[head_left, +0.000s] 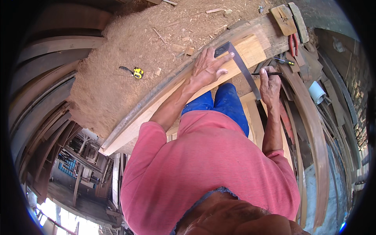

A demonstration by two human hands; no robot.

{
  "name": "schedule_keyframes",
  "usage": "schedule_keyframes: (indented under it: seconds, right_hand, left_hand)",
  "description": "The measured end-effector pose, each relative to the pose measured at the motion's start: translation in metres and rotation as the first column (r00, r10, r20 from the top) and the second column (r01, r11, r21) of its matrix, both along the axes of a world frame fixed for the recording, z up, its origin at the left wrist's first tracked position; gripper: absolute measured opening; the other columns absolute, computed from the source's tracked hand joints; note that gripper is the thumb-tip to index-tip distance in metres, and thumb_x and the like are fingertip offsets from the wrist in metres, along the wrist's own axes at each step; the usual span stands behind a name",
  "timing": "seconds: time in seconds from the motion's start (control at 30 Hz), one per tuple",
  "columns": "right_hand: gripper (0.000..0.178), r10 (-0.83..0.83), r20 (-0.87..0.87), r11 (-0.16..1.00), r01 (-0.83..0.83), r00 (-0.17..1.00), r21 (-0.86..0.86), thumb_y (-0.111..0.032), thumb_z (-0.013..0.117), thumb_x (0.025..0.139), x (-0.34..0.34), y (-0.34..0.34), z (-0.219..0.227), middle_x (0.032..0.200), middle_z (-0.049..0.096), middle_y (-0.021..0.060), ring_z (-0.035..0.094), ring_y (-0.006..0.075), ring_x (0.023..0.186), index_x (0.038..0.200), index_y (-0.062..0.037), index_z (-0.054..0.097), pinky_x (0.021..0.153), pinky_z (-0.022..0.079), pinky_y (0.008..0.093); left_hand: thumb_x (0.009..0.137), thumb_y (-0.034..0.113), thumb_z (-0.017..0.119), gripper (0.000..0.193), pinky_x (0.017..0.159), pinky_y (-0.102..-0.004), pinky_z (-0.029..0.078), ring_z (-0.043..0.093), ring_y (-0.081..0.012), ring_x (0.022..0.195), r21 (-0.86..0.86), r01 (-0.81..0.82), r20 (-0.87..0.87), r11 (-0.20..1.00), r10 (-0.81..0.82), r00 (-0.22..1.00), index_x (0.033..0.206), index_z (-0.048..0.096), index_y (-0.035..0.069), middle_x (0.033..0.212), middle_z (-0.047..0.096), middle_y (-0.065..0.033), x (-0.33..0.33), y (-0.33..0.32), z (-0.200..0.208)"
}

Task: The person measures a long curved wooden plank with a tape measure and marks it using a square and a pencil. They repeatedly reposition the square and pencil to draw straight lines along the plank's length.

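A long pale wooden board (250,51) lies slantwise in front of me. Across its right part sits a carpenter's square (245,70), its dark stock along the board's far edge and its blade reaching past the near edge. My left hand (207,67) holds the square against the board, index finger and thumb stretched out and the other fingers by the stock. In my right hand (270,85), a thin dark pencil (276,73) is pinched between thumb and fingers. Its tip points left, close to the blade; whether it touches the blade is unclear.
A yellow-and-black tape measure (138,73) lies on sawdust (113,94) at the left. Near the board's right end are red-handled pliers (293,45), a yellow-and-black screwdriver (285,61) and a small wooden block (283,20). Long planks (313,129) crowd the right, by a white cylinder (316,92).
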State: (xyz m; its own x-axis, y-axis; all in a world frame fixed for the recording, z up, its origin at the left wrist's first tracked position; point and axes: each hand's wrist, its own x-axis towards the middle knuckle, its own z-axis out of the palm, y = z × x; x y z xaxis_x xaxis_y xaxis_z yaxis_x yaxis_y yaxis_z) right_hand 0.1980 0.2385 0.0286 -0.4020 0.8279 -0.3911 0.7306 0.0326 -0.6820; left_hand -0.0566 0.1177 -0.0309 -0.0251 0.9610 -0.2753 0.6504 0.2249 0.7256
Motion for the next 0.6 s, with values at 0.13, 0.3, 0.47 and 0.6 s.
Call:
schedule_keyframes:
  seconds: [0.13, 0.3, 0.47, 0.6]
  right_hand:
    - [0.019, 0.082, -0.066, 0.996, -0.080, 0.994, 0.033, -0.018, 0.060, 0.110, -0.030, -0.019, -0.008, 0.081, 0.063, 0.0163, 0.062, 0.0313, 0.074, 0.102, -0.0002, 0.063, 0.070, 0.050, 0.0417]
    - [0.012, 0.183, -0.059, 0.979, -0.187, 0.981, -0.080, -0.012, 0.067, 0.103, -0.065, -0.052, -0.013, 0.082, 0.065, 0.0158, 0.066, 0.0307, 0.074, 0.106, -0.0006, 0.069, 0.070, 0.052, 0.0408]
    - [0.021, 0.209, -0.083, 0.976, -0.203, 0.974, 0.072, -0.006, 0.079, 0.092, -0.091, -0.075, -0.018, 0.092, 0.068, 0.0161, 0.068, 0.0334, 0.081, 0.111, -0.0007, 0.071, 0.073, 0.054, 0.0433]
    - [0.026, 0.266, -0.061, 0.962, -0.260, 0.962, 0.089, -0.007, 0.080, 0.092, -0.100, -0.085, -0.020, 0.097, 0.069, 0.0147, 0.069, 0.0297, 0.085, 0.116, -0.0017, 0.072, 0.077, 0.056, 0.0405]
  left_hand:
    - [0.079, 0.029, 0.093, 0.080, 0.110, -0.0534, 0.048, 0.054, -0.0457, 0.132, -0.007, -0.015, 0.016, 1.000, 0.015, 1.000, 0.151, 0.062, 0.042, 0.146, 0.054, -0.0257, -0.018, -0.042, 0.003]
    - [0.078, 0.029, 0.094, 0.080, 0.110, -0.0550, 0.048, 0.054, -0.0447, 0.132, -0.027, -0.041, 0.020, 0.999, 0.041, 0.999, 0.150, 0.062, 0.042, 0.145, 0.054, -0.0260, -0.040, -0.093, 0.008]
    - [0.078, 0.030, 0.094, 0.077, 0.109, -0.0550, 0.048, 0.055, -0.0446, 0.131, -0.022, -0.064, 0.009, 0.998, 0.064, 0.998, 0.149, 0.065, 0.042, 0.144, 0.056, -0.0262, -0.041, -0.103, 0.010]
    - [0.079, 0.031, 0.093, 0.076, 0.110, -0.0551, 0.047, 0.055, -0.0451, 0.131, -0.015, -0.064, 0.007, 0.998, 0.064, 0.998, 0.148, 0.065, 0.042, 0.145, 0.055, -0.0268, -0.042, -0.107, 0.009]
